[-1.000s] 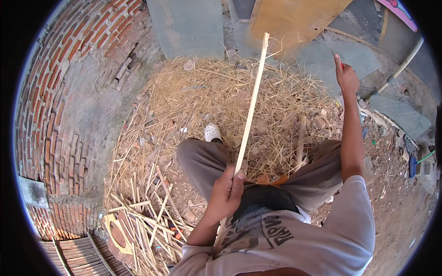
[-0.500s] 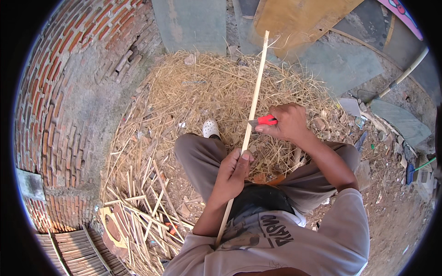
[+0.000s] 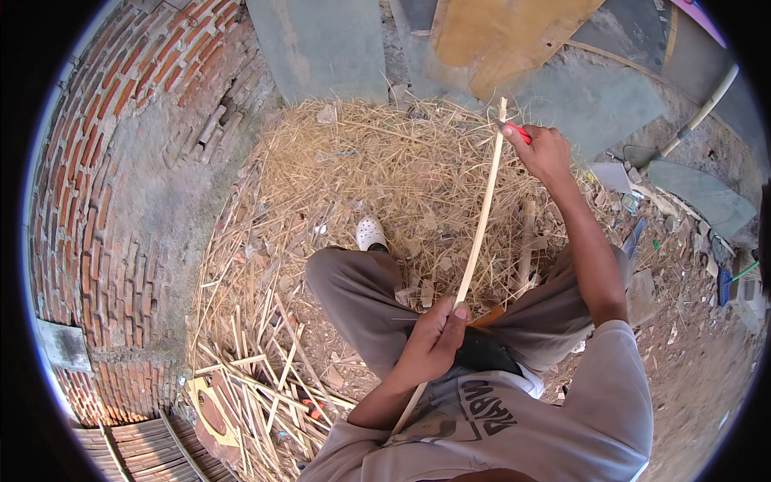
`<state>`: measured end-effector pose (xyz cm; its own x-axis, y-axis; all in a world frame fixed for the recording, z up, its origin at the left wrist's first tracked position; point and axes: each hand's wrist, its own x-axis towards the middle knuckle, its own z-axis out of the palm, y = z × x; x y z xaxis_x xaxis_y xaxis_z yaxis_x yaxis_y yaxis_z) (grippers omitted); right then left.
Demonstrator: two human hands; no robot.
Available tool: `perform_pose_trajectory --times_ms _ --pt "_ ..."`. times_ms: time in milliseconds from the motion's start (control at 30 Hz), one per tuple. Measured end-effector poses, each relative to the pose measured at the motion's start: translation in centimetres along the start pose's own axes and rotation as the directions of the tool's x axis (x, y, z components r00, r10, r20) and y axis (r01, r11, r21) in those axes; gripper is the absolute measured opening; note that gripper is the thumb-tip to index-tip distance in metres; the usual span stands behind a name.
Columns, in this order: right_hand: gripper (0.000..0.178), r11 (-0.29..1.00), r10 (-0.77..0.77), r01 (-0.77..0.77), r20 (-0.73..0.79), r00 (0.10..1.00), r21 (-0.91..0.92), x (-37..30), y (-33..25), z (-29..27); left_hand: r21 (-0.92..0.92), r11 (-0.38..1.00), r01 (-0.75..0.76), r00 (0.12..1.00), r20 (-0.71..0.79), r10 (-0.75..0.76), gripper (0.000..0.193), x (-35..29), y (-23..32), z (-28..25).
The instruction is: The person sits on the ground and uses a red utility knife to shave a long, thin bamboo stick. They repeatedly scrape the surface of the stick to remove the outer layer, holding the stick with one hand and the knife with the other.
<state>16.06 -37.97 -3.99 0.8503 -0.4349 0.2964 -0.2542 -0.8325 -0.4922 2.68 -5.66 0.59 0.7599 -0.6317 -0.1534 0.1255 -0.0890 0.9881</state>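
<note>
A long, pale bamboo strip point(image 3: 484, 213) slants up and away from my lap, its far end over the shavings. My left hand point(image 3: 434, 341) is closed round its lower part, thumb on top, and the near end runs back along my left forearm. In my right hand point(image 3: 544, 153) is a red-handled utility knife point(image 3: 518, 132), gripped with the fingers wrapped round it. Its blade lies against the strip close to the far tip. A thin curl of shaving shows beside that tip.
Straw-like shavings point(image 3: 377, 161) cover the ground ahead. Loose bamboo strips point(image 3: 273, 386) lie heaped at my lower left, with an orange-handled tool point(image 3: 312, 408) among them. A worn brick wall point(image 3: 96, 217) rises on the left. Flat grey sheets point(image 3: 325, 48) and a tan board point(image 3: 498, 40) stand at the back.
My right hand has slid the knife away from me along the strip, from its middle to near the far tip. The strip and my left hand have shifted right and nearer my body.
</note>
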Motion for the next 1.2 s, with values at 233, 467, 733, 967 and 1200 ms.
perform_pose_trajectory --times_ms 233,467,733,967,1200 --pt "0.072 0.79 -0.61 0.593 0.099 0.786 0.156 -10.3 -9.1 -0.9 -0.129 0.991 0.034 0.992 -0.119 -0.05 0.02 1.3 -0.2 -3.1" --pt "0.068 0.738 -0.665 0.651 0.026 0.746 0.179 -11.1 -9.6 0.0 -0.006 1.0 -0.018 0.98 -0.197 0.016 0.021 1.3 0.2 -2.7" --pt "0.068 0.717 -0.685 0.686 -0.056 0.726 0.123 -9.5 -8.6 0.8 0.084 0.996 -0.039 0.975 -0.215 0.056 0.022 2.1 0.7 -2.1" --pt "0.065 0.84 -0.541 0.541 -0.002 0.841 0.033 -6.9 -6.6 0.7 0.101 0.994 0.029 0.982 -0.189 -0.01 0.021 1.6 0.3 -1.7" --pt "0.063 0.904 -0.427 0.426 0.01 0.904 0.034 -4.9 -4.4 1.1 0.164 0.986 -0.021 0.989 -0.141 0.044 0.017 0.9 -0.4 -0.9"
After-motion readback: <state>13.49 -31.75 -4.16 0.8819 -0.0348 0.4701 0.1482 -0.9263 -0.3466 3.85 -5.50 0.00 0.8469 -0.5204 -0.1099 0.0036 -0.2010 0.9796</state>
